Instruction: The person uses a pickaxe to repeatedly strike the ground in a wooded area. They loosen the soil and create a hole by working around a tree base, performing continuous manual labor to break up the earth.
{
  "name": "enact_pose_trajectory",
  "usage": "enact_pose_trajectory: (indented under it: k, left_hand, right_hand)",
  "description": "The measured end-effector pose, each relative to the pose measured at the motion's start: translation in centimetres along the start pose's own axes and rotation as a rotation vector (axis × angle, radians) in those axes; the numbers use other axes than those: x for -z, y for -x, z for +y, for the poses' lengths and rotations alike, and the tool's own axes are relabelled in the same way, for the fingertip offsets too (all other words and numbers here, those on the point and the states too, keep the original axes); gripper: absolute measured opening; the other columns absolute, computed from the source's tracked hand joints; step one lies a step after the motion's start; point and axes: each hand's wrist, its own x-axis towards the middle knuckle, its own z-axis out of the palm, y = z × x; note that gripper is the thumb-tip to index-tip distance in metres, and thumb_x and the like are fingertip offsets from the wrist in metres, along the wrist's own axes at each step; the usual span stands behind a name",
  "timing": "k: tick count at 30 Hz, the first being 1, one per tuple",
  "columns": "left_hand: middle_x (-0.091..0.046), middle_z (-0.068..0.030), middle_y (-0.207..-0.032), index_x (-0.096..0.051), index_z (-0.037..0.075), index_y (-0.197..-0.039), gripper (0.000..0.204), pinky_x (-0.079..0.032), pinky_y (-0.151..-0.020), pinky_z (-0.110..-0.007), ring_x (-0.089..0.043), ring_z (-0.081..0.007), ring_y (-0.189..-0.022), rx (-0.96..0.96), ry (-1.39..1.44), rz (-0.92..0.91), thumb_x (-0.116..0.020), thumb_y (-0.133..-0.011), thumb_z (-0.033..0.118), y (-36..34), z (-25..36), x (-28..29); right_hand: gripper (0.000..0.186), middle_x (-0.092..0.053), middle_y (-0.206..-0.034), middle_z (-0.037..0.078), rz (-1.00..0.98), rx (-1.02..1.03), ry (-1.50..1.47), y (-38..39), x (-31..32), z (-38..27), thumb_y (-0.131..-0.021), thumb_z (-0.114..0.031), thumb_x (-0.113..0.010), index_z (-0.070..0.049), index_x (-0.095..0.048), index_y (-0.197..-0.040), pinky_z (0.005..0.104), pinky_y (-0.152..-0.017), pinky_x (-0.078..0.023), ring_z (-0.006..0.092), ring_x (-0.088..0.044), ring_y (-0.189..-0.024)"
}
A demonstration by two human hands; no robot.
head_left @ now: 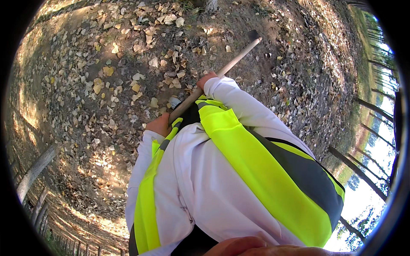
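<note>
A long-handled tool with a pale wooden shaft slants across in front of me, from near my body up to the far right. A small dark, blocky head sits at its far end; I cannot make out the head's exact kind. My right hand is wrapped round the shaft near its middle. Lower and closer to my body, my left hand is closed on the near part of the handle, its fingers partly hidden. White sleeves cover both arms, and a yellow-green and grey vest hangs open over my white top.
Dry leaves lie scattered over the brown soil all around. A tree trunk base stands straight ahead at the top. Another trunk rises at the left, with several more behind it. Rows of thin trees line the right side.
</note>
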Motion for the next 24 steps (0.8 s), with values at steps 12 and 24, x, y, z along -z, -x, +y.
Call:
enact_pose_trajectory:
  k: [12,24]
  left_hand:
    - [-0.053,-0.0183,-0.079,-0.038,0.013,-0.094,0.031,-0.040,-0.059,-0.041,-0.052,-0.0324,-0.072,0.274,0.005,-0.246,-0.045,-0.068,0.028,7.3,-2.8,1.1]
    - [-0.054,-0.0153,-0.075,-0.037,0.009,-0.090,0.034,-0.041,-0.060,-0.040,-0.053,-0.0312,-0.070,0.287,-0.140,-0.322,-0.052,-0.065,0.026,5.2,1.8,3.1]
  right_hand:
    - [0.016,-0.054,-0.086,0.002,-0.053,0.283,-0.148,-1.3,-4.1,-9.1,-0.069,-0.021,-0.047,-0.019,-0.052,-0.083,0.0378,-0.072,-0.033,0.0210,-0.049,-0.087]
    - [0.032,-0.053,-0.089,0.002,-0.048,0.190,-0.190,-0.6,-3.4,-1.3,-0.061,-0.025,-0.056,-0.023,-0.051,-0.092,0.0374,-0.075,-0.032,0.0210,-0.047,-0.089]
